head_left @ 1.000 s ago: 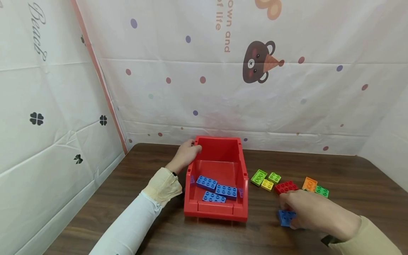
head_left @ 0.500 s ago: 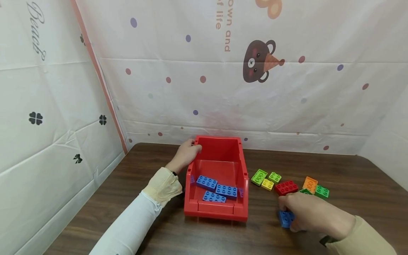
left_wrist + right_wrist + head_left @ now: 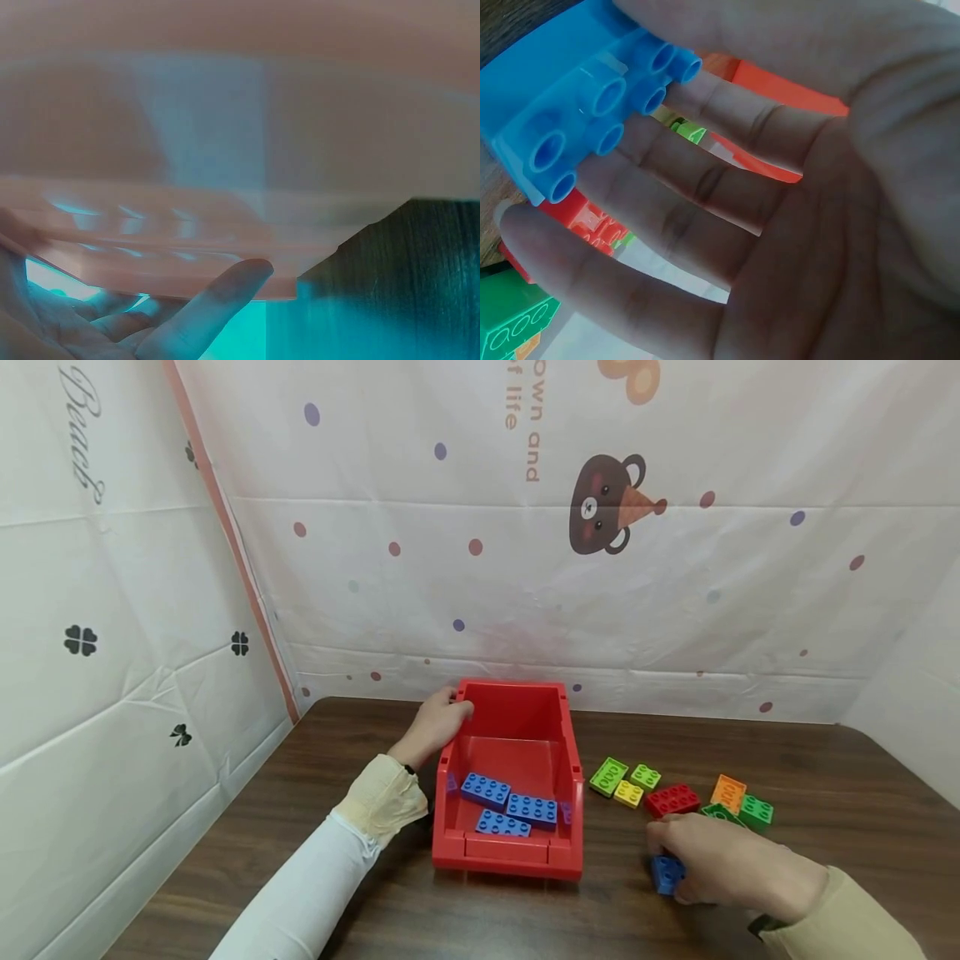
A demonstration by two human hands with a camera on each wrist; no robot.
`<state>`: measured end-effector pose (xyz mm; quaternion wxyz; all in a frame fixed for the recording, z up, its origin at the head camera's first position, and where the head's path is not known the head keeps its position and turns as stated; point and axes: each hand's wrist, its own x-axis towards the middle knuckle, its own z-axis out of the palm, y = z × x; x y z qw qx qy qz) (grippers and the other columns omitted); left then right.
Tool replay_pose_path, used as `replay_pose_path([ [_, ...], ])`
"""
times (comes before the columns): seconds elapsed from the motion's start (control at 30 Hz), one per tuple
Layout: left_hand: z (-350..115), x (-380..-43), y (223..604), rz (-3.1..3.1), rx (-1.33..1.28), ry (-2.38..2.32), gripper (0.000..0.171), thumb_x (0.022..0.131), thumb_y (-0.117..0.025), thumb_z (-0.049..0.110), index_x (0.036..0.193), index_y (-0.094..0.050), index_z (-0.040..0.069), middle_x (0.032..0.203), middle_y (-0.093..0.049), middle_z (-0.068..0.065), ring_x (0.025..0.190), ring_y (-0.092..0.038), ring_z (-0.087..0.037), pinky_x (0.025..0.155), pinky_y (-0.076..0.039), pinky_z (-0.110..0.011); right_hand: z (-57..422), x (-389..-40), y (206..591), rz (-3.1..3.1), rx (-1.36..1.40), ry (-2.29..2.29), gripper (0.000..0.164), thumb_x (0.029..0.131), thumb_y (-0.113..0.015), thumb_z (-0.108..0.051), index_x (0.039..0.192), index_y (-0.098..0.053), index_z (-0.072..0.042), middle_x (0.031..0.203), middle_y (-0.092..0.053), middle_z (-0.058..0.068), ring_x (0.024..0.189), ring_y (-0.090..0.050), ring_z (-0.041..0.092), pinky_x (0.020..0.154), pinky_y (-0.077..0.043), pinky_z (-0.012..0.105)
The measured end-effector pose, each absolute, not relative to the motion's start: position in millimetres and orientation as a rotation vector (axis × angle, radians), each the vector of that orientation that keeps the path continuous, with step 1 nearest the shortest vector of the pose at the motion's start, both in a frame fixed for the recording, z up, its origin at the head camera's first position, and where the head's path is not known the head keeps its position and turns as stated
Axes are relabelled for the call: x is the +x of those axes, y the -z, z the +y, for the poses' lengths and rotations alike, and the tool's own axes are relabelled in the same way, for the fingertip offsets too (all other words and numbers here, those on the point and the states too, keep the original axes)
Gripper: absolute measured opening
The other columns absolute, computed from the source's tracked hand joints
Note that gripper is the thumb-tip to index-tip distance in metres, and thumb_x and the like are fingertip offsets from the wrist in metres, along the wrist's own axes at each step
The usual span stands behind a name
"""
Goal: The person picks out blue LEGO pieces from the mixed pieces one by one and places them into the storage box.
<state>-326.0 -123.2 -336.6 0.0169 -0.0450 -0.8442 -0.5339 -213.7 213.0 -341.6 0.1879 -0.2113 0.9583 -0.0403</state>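
In the head view my left hand (image 3: 437, 720) grips the left wall of a red open bin (image 3: 513, 752) near its back corner. From the left wrist view, the thumb (image 3: 217, 307) lies against the bin's side. Several blue building bricks (image 3: 486, 791) lie on the bin floor towards its front. To the right of the bin, my right hand (image 3: 716, 860) holds another blue brick (image 3: 666, 875) low over the table. The right wrist view has this studded brick between the thumb and the long, gently bent fingers; the hand covers part of it in the head view.
Beyond the right hand lie a red brick (image 3: 672, 801), a yellow one (image 3: 628, 793), lime ones (image 3: 608, 776), an orange one (image 3: 728, 793) and green ones (image 3: 756, 812). The dark wooden table (image 3: 360, 727) ends at a printed cloth backdrop (image 3: 420, 585).
My right hand has shifted slightly left with the blue brick, uncovering more of a green brick behind it. The left hand and the red bin have stayed put.
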Motion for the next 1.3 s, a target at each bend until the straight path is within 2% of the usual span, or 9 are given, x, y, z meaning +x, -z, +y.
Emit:
replay_pose_path([
  [0.17,-123.4,-325.2,336.7,-2.625,-0.137,1.659,0.027,0.091,-0.048,0.018,0.114,-0.051,0.004,0.107,-0.062,-0.019,0.088,-0.066,-0.035,0.071,-0.061,-0.042,211.1,-213.6,340.7,2.7,-0.6,0.097,0.038,0.065,-0.085,-0.012,0.09,-0.059,-0.021,0.09,-0.06,0.0,0.079,-0.053,0.019,0.077,-0.055,0.052],
  [0.7,-124.0,-326.5,337.9,-2.621,-0.144,1.662,0.027,0.091,-0.047,0.018,0.114,-0.05,0.004,0.109,-0.062,-0.02,0.088,-0.066,-0.035,0.072,-0.06,-0.044,209.4,-212.9,341.1,2.726,-0.637,0.041,0.036,0.066,-0.085,-0.015,0.089,-0.058,-0.022,0.087,-0.059,-0.001,0.076,-0.054,0.017,0.074,-0.057,0.05],
  [1.03,-123.5,-327.1,337.6,-2.62,-0.126,1.652,0.027,0.09,-0.048,0.018,0.114,-0.051,0.004,0.105,-0.062,-0.017,0.089,-0.066,-0.035,0.072,-0.061,-0.043,207.8,-214.4,341.4,2.714,-0.629,0.04,0.036,0.067,-0.085,-0.016,0.092,-0.059,-0.021,0.09,-0.06,0.002,0.077,-0.054,0.019,0.076,-0.057,0.054],
  [1.3,-122.7,-327.9,338.7,-2.615,-0.129,1.646,0.028,0.09,-0.049,0.018,0.114,-0.051,0.004,0.104,-0.063,-0.016,0.088,-0.066,-0.035,0.07,-0.061,-0.042,202.6,-211.9,338.3,2.713,-0.636,0.047,0.035,0.068,-0.084,-0.019,0.092,-0.058,-0.022,0.087,-0.058,-0.003,0.075,-0.053,0.015,0.075,-0.057,0.047],
])
